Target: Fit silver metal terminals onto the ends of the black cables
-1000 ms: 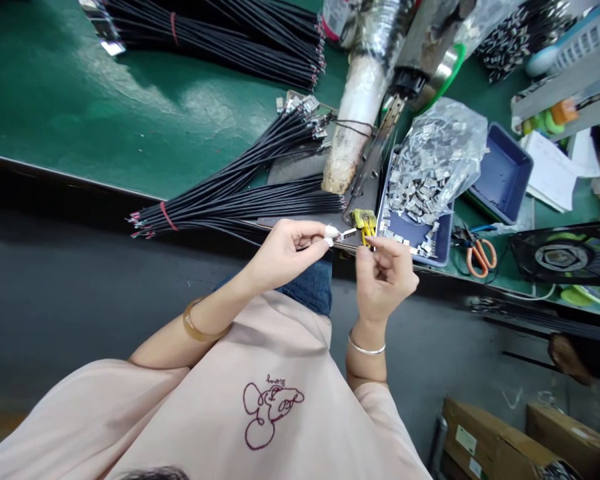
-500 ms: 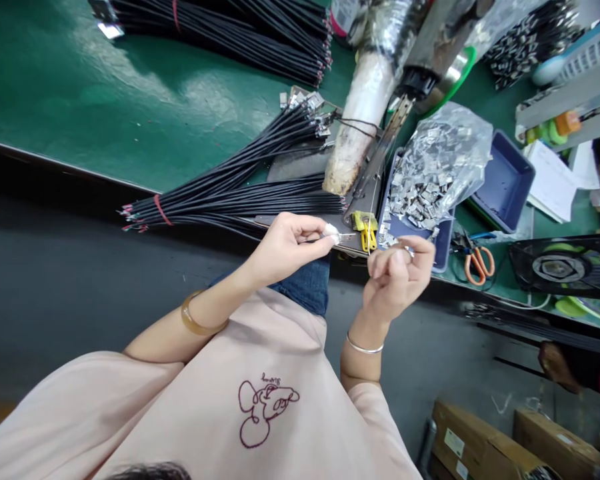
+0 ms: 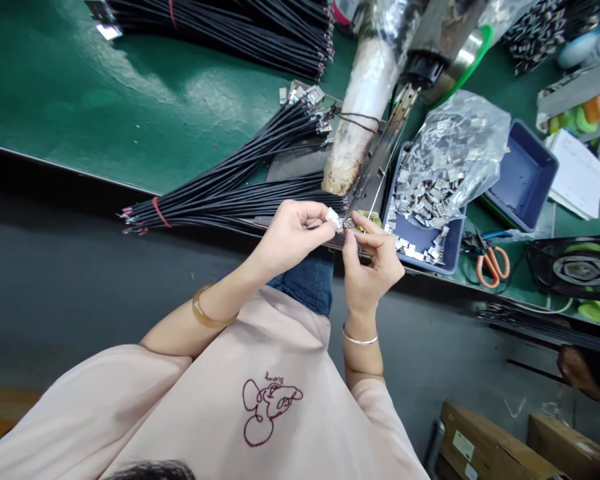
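Observation:
Above the bench's front edge, my two hands meet fingertip to fingertip. My left hand [image 3: 293, 237] is closed in a pinch, with white covering on its fingertips; what it grips is too small to make out. Between thumb and forefinger, my right hand [image 3: 375, 260] pinches a small metal connector [image 3: 347, 224], which touches or nearly touches the left fingertips. Black cables [image 3: 220, 170] tied with a red band lie just beyond and left of my left hand. To the right, a blue tray [image 3: 453, 250] holds many loose metal connectors [image 3: 430, 200], partly under a clear plastic bag.
A white wrapped tube [image 3: 353, 127] and a soldering stand [image 3: 387, 143] rise behind my hands. Another cable bundle [image 3: 240, 33] lies at the back left. On the right are a second blue tray [image 3: 523, 177], orange-handled pliers [image 3: 493, 267] and a black fan [image 3: 577, 267].
My right hand has moved left from beside the tray to meet my left fingertips, bringing the small connector. It now covers much of the yellow object. My left hand has barely moved.

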Demonstrator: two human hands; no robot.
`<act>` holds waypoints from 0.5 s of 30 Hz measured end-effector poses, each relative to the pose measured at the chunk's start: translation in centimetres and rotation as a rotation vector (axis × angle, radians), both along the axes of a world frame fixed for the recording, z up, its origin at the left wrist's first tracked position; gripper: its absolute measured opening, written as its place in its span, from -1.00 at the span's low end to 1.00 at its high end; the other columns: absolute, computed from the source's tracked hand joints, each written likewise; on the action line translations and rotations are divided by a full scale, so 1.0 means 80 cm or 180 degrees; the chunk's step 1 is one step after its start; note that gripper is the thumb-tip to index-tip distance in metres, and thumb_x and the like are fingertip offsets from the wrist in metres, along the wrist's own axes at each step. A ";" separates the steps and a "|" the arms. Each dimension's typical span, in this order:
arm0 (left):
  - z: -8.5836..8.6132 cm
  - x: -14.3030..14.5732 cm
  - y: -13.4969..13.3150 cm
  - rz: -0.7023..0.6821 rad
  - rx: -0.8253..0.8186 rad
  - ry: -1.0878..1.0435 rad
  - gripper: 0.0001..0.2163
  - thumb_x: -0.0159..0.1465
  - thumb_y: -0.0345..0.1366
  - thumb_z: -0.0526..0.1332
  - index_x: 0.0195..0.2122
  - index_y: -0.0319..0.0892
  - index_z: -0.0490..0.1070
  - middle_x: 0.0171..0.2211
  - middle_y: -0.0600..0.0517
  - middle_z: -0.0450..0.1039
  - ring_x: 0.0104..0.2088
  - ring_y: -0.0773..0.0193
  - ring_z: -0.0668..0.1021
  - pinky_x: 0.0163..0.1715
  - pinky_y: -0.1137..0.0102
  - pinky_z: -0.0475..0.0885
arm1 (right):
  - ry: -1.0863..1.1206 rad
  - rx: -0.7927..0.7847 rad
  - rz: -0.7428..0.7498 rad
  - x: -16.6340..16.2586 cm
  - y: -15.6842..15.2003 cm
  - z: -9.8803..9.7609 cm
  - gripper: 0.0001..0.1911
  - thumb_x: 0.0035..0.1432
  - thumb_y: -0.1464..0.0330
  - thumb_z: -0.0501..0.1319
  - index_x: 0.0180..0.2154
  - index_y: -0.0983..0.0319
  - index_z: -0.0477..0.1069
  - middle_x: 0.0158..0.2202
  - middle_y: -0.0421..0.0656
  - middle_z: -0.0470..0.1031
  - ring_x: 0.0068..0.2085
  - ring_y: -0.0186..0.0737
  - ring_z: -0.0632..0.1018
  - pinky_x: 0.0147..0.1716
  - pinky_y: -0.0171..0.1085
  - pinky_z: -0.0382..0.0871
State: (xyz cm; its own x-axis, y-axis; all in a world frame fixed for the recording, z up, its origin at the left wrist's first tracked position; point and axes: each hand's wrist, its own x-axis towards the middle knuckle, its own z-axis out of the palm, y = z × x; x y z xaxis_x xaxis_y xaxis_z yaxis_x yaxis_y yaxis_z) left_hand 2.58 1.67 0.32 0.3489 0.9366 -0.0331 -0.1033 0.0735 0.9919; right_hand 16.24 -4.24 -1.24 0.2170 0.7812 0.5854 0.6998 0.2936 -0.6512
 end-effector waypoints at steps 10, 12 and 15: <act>0.006 0.002 0.004 0.0010 -0.0082 -0.0152 -0.87 0.15 -0.41 0.28 -0.54 -0.25 0.46 -0.56 0.07 0.40 -0.51 0.41 0.44 -0.48 0.49 0.35 | -0.0009 0.0055 0.0078 -0.005 -0.003 0.011 -0.92 0.24 0.44 0.24 -0.29 0.14 0.38 0.00 -0.10 0.64 -0.10 -0.16 0.71 -0.17 -0.16 0.69; 0.006 0.002 0.004 0.0003 -0.0122 -0.0136 -0.87 0.15 -0.40 0.28 -0.54 -0.24 0.45 -0.55 0.07 0.40 -0.50 0.40 0.43 -0.50 0.49 0.33 | -0.0022 0.0019 0.0138 -0.004 -0.005 0.011 -0.91 0.24 0.44 0.23 -0.29 0.14 0.36 0.03 -0.09 0.62 -0.06 -0.14 0.70 -0.15 -0.13 0.71; 0.005 -0.001 0.003 -0.0022 -0.0150 -0.0071 -0.87 0.15 -0.39 0.27 -0.54 -0.23 0.44 -0.55 0.06 0.39 -0.50 0.40 0.41 -0.52 0.49 0.28 | -0.0094 -0.0027 0.0186 -0.002 -0.008 0.009 -0.90 0.23 0.45 0.22 -0.29 0.12 0.35 0.04 -0.09 0.62 -0.02 -0.12 0.69 -0.12 -0.11 0.71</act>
